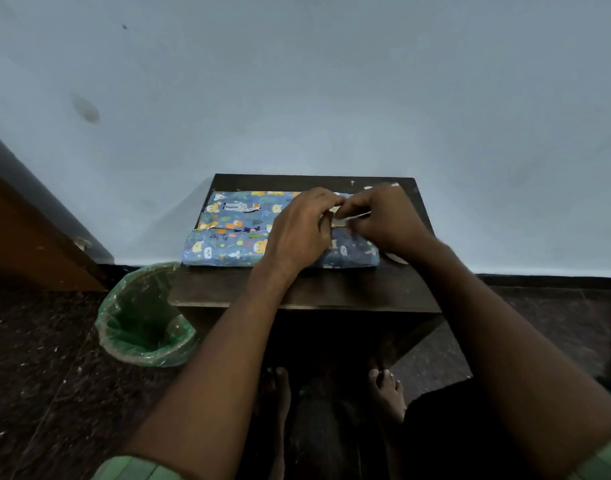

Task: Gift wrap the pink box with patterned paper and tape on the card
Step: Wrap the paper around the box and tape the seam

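Hands are covering the right part of the box (234, 233), so whatever is lying between their fingertips is hard to make out: only a small pale strip (352, 216), perhaps tape or the card's edge, is showing there. The left hand (297, 230) is curling its fingers toward that strip, and the right hand (383, 216) is doing the same from the other side; each grip is looking pinched together on the strip, though the contact itself is mostly hidden. No pink is showing, since blue paper (227, 251) printed with cartoon animals and leaves is wrapping the box all over, smooth and slightly glossy, with a seam running along its top. The box is lying flat in the middle of the dark wooden table (331, 289), its long axis running left to right, parallel to the wall (297, 98) behind the table. Left of the table, a bin (141, 323) lined with thin green plastic is standing on the speckled floor (37, 375). Under the table, bare feet (387, 396) are dimly showing.
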